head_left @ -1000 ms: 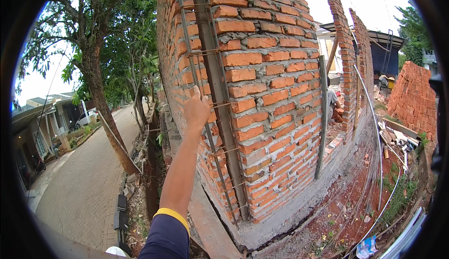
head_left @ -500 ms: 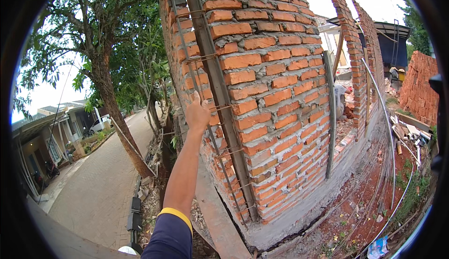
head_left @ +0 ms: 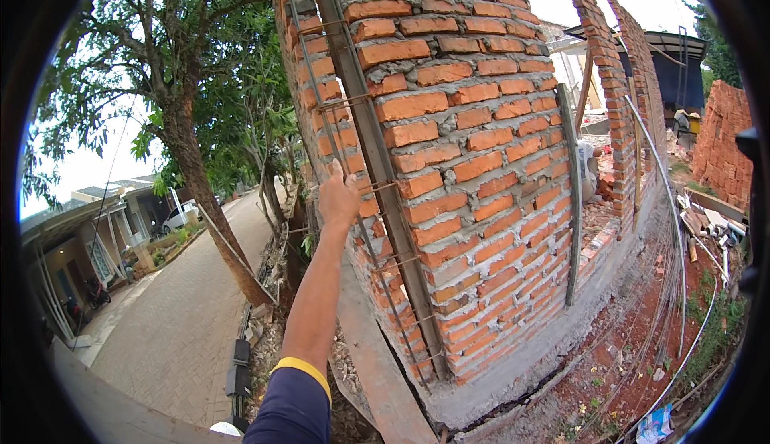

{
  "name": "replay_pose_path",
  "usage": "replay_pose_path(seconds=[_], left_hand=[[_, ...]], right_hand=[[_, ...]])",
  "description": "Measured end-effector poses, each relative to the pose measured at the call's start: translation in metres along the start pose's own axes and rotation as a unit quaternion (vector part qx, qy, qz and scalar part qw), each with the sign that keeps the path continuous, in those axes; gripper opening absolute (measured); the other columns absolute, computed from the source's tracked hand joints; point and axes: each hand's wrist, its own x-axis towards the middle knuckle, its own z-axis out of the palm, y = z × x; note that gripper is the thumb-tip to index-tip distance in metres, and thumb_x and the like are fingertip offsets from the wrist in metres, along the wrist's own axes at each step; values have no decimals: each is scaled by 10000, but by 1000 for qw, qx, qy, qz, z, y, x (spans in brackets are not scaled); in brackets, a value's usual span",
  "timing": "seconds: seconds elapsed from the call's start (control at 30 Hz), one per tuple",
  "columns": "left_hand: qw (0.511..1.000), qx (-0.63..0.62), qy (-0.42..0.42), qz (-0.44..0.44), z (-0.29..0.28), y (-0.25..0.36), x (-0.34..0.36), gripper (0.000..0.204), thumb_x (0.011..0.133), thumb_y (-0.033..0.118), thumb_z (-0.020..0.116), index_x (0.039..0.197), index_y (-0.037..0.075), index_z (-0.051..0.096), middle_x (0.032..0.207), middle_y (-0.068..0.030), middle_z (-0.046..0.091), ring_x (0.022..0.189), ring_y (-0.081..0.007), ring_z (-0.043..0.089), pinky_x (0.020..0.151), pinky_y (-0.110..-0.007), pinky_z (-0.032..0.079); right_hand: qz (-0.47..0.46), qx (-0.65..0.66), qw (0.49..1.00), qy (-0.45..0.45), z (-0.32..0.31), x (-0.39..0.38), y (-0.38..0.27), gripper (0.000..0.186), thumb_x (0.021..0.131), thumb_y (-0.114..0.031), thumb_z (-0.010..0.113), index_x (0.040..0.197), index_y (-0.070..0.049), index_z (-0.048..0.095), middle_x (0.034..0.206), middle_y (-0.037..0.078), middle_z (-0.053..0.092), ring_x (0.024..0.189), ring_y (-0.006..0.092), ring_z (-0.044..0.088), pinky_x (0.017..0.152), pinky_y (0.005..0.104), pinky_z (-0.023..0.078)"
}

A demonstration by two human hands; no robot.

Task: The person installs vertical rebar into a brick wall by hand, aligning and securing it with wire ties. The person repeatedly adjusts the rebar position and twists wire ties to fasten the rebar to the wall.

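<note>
My left arm, in a dark sleeve with a yellow band, reaches up from the lower edge. My left hand [head_left: 339,201] is closed around a thin steel reinforcing bar [head_left: 367,245] at the corner of a brick wall [head_left: 473,155]. Small ties [head_left: 346,102] cross from this bar toward a dark upright post [head_left: 377,151] set in the gap between the brick faces. Rough grey mortar shows between the orange bricks. The fingertips are partly hidden behind the bar. My right hand is out of view.
A plank [head_left: 377,364] lies at the wall's foot. Loose wires and a long pale pole [head_left: 659,155] lie along the right side, near stacked bricks [head_left: 722,143]. Leftward are a tree trunk [head_left: 204,187] and a paved road [head_left: 168,316]. A pale, partly hidden shape [head_left: 587,173] shows through the wall opening.
The view has shifted slightly, so the surroundings sit a little differently. My left hand keeps its grip on the bar at the same spot.
</note>
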Motion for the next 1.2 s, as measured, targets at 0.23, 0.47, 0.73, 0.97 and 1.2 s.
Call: replay_pose_path(seconds=[0.23,0.47,0.73,0.97,1.2], left_hand=[[998,4,31,47,2,-3,1,554,968,198,573,1442,-51,430,823,-239,686,778,-379,673,686,-478,523],[1000,-13,8,22,2,-3,1,554,972,195,577,1439,-63,429,795,-236,689,745,-356,677,673,-466,521],[1000,-10,20,13,4,-4,1,563,950,238,594,1415,-51,463,910,-273,692,887,-425,670,813,-480,504],[999,-19,-26,-16,-5,2,-1,575,959,232,585,1431,-62,436,873,-260,693,833,-402,673,769,-474,508],[999,-10,-27,-22,-1,-1,4,561,980,256,566,1464,9,427,966,-237,708,963,-412,666,873,-497,529]], right_hand=[[-6,0,1000,4,1,-5,21,270,907,-222,578,1035,-26,714,1040,229,688,985,383,652,868,465,503],[-215,33,972,90,-1,-31,-32,273,909,-222,576,1050,-31,712,1061,238,683,1010,392,647,890,471,501],[-483,219,838,130,-75,-108,-309,315,918,-91,650,1208,24,611,856,131,635,758,244,616,722,356,514],[-758,255,591,112,-142,-245,-436,354,920,-167,633,1241,-18,623,902,130,673,760,234,638,700,387,516],[-878,354,320,37,-155,-331,-486,306,881,-323,690,1032,-61,646,805,100,660,643,254,631,643,422,481]])
